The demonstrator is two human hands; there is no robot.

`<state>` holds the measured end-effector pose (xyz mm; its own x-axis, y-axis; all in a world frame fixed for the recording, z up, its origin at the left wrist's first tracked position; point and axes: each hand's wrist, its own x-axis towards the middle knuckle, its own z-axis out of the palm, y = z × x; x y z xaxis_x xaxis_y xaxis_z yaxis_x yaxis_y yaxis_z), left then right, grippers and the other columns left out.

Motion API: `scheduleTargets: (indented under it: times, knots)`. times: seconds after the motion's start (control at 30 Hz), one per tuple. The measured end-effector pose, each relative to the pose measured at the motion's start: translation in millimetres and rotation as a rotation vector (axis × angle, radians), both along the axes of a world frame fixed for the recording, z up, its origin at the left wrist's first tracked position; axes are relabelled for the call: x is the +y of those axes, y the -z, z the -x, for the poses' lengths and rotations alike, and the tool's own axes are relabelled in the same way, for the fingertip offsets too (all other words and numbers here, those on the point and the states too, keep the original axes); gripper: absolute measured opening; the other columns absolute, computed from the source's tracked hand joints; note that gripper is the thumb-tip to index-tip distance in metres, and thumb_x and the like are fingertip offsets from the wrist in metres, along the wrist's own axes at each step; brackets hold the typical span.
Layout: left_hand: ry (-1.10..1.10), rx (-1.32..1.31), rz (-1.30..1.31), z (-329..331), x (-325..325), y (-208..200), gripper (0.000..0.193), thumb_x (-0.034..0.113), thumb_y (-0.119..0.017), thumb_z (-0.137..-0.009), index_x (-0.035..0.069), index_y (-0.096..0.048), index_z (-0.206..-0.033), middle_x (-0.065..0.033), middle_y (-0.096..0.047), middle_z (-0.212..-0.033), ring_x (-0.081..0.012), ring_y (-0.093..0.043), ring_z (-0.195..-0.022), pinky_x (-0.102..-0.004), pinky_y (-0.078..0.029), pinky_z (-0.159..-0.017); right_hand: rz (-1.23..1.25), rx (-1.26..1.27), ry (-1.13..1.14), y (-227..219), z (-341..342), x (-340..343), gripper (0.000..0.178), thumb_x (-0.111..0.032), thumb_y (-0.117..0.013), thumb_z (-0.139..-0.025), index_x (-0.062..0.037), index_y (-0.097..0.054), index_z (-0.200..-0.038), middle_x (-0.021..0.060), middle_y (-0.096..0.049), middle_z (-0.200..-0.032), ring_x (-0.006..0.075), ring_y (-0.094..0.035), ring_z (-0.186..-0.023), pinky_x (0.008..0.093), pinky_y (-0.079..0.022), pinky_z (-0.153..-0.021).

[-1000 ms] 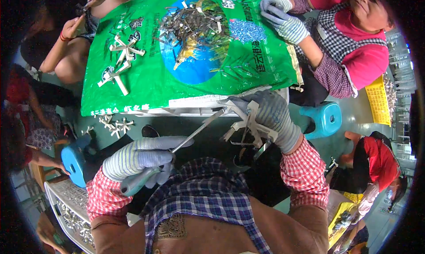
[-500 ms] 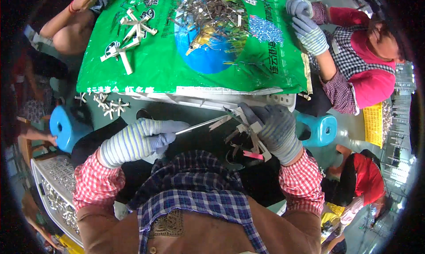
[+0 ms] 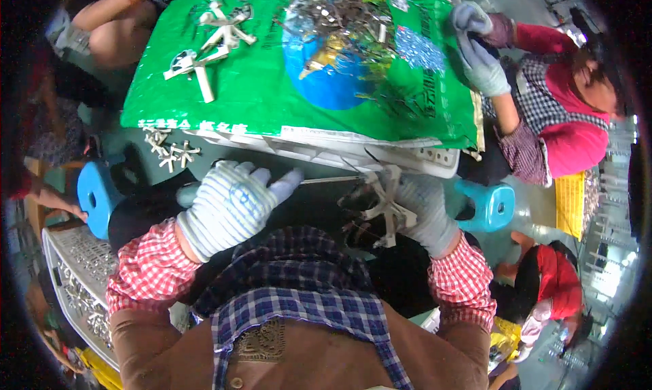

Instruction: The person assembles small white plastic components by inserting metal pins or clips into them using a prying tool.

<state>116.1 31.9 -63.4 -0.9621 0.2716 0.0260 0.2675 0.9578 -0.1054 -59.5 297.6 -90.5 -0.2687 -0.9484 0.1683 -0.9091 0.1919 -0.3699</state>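
My left hand (image 3: 227, 203), in a striped knit glove, is closed with its back turned up. From its fingers a thin metal rod (image 3: 331, 180) runs right; its tip reaches an off-white branched piece (image 3: 387, 200) with several arms. My right hand (image 3: 429, 206), gloved too, grips that piece from the right side, its fingers partly hidden behind it. Thin dark strands stick out around the piece. Both hands are over my lap, in front of a green plastic sheet (image 3: 251, 111) spread on a white crate (image 3: 401, 160).
On the sheet lie branched pieces (image 3: 200, 74), a heap of dark scraps (image 3: 339, 16) and small blue-white bits (image 3: 419, 50). Blue stools (image 3: 98, 200) stand left and right. A co-worker's gloved hands (image 3: 482, 67) rest at the sheet's right edge. A white basket (image 3: 78, 268) holds small parts.
My left hand has rolled so its back faces up and sits slightly closer to me. In my right hand the branched piece has turned; its pink bit no longer shows. The view has shifted slightly.
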Motion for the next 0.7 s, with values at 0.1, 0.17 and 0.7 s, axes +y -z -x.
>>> scheduleTargets:
  times: [0.1, 0.17, 0.7]
  knots:
    - [-0.102, 0.037, -0.693, -5, -4, 15, 0.026, 0.015, -0.058, -0.08, 0.009, -0.066, -0.104, -0.0109, -0.058, -0.061, -0.0277, -0.059, -0.056, -0.0418, -0.047, -0.055, -0.002, -0.436, 0.565, -4, -15, -13, 0.021, -0.02, -0.062, -0.086, -0.0082, -0.064, -0.104, 0.0125, -0.066, -0.091, 0.0321, -0.064, -0.076, 0.0378, -0.053, -0.064]
    - [-0.172, -0.062, -0.879, -7, -2, 20, 0.021, 0.021, -0.058, -0.086, 0.009, -0.066, -0.102, -0.0155, -0.064, -0.073, -0.0334, -0.062, -0.065, -0.043, -0.049, -0.06, -0.058, -0.301, 0.43, -21, -15, -3, 0.04, -0.027, -0.053, -0.087, -0.0077, -0.056, -0.121, 0.0137, -0.061, -0.114, 0.0231, -0.062, -0.097, 0.0365, -0.051, -0.077]
    - [-0.056, 0.041, -0.066, 2, 4, 7, 0.046, 0.019, -0.053, -0.074, 0.01, -0.056, -0.12, -0.005, -0.053, -0.071, -0.0212, -0.056, -0.065, -0.0353, -0.043, -0.051, 0.017, -0.253, 0.148, -43, -7, -18, 0.02, -0.006, -0.067, -0.068, -0.0059, -0.068, -0.088, 0.012, -0.065, -0.086, 0.0286, -0.063, -0.071, 0.0357, -0.049, -0.058]
